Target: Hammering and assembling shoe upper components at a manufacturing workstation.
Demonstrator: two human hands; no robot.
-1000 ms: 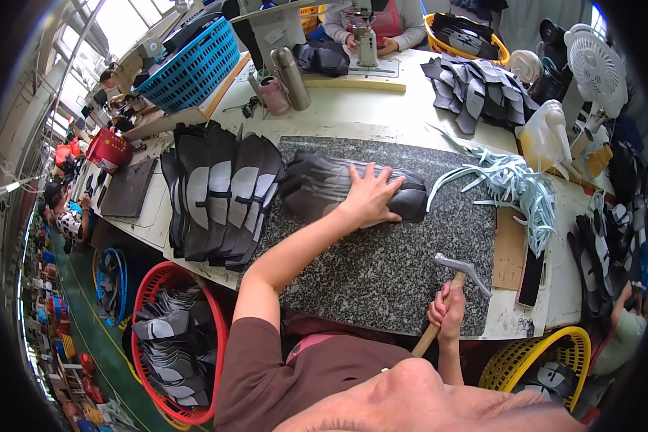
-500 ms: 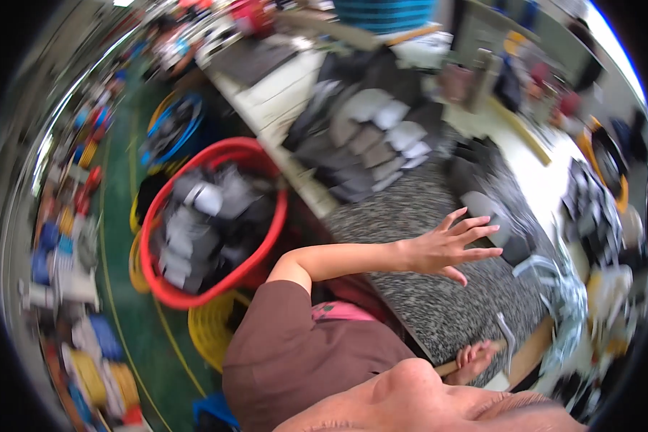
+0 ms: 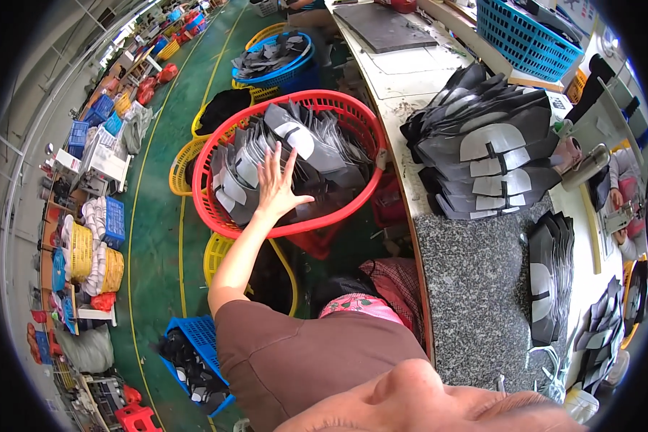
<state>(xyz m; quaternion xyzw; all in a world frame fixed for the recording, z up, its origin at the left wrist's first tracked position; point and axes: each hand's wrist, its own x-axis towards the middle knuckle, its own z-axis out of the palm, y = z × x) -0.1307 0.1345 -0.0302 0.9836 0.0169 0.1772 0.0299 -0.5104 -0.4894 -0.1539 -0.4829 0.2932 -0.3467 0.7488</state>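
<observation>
- The left hand (image 3: 275,194) is over the near part of the red basket (image 3: 327,222), fingers spread and clenched on nothing; whether the fingertips touch the contents cannot be told.
- The right hand is out of view, so the state of its fingers cannot be told.
- Dark cut pieces (image 3: 335,155) with pale grey patches are bunched inside that basket, left of the worktop (image 3: 391,72).
- Each piece is probably light, thin and bendy, unlikely to break; a thick bunch would weigh more, and smooth faces could slide over one another.
- A sound hold would pinch several layers across their long edges, thumb opposite the fingers, keeping the bundle square.
- The pale worktop carries a speckled stone slab (image 3: 468,288), a fanned pile (image 3: 493,144) at its far end and a narrower stack (image 3: 551,281) to the right.
- On the green floor (image 3: 155,237), marked with yellow lines, a blue crate (image 3: 201,333) stands near left.
</observation>
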